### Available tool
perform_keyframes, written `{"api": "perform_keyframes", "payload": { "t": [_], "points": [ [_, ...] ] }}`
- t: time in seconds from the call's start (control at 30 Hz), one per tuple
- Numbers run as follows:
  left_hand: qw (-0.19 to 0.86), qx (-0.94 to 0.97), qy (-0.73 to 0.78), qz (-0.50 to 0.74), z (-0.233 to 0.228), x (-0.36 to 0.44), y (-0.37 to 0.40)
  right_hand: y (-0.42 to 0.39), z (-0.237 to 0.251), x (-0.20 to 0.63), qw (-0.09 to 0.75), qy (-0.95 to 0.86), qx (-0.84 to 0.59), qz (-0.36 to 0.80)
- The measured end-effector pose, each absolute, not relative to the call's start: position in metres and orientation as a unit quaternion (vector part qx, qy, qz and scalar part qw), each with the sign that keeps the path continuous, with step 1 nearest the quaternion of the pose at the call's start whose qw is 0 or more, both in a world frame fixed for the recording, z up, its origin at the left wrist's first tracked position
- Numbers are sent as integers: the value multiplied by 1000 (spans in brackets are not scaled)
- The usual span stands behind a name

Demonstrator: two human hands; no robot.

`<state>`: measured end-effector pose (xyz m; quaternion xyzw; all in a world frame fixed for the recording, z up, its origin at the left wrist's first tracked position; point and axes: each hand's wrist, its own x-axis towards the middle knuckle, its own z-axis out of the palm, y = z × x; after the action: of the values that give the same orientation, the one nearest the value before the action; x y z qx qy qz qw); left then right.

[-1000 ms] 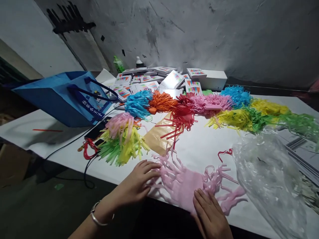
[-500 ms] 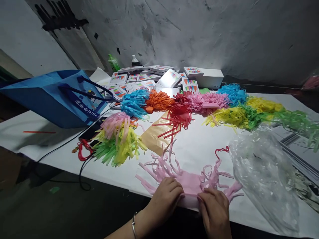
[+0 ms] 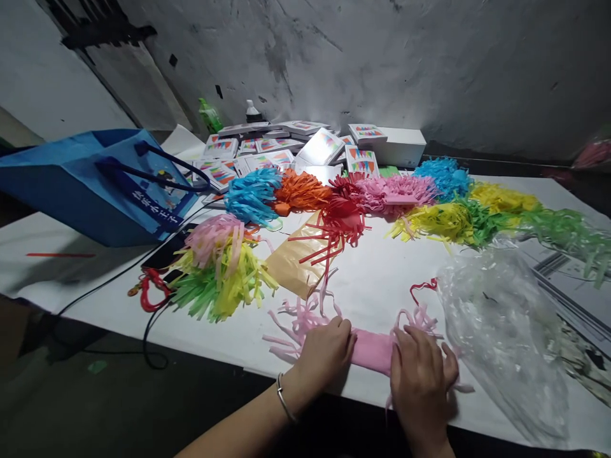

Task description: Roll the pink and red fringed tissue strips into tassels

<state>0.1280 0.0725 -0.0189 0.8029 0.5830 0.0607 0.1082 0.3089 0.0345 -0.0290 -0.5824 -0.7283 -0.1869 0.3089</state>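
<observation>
A pink fringed tissue-paper piece lies rolled into a narrow band near the front edge of the white table. My left hand presses on its left end, fingers curled over the roll; a metal bangle sits on that wrist. At the right end my right hand lies over the roll, fingers spread on it. Pink fringe strips stick out to the left and behind both hands.
A heap of pink, yellow and green tassels lies at left, a row of coloured tassels runs across the back. A blue bag, small boxes, brown paper, clear plastic bag, phone and cable.
The pink fringed sheet lay spread flat a second ago. Both hands have rolled it away from the table edge into a tight narrow band, and the hands have come closer together.
</observation>
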Motion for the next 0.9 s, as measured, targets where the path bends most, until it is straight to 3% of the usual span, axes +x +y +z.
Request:
{"api": "perform_keyframes", "payload": {
  "t": [0.13,0.23,0.4,0.53,0.9],
  "points": [
    [116,804,579,71,-16,125,71,21,-32,305,315,-848,-406,-129],
    [113,818,552,114,-10,119,63,13,-42,306,307,-861,-392,-101],
    [101,917,321,216,-16,104,42,6,-51,315,346,-866,-352,-84],
    [99,923,310,206,-25,95,32,-2,-52,323,356,-873,-324,-73],
    [110,892,349,265,-33,97,31,-16,-64,326,378,-811,-445,11]
  ]
}}
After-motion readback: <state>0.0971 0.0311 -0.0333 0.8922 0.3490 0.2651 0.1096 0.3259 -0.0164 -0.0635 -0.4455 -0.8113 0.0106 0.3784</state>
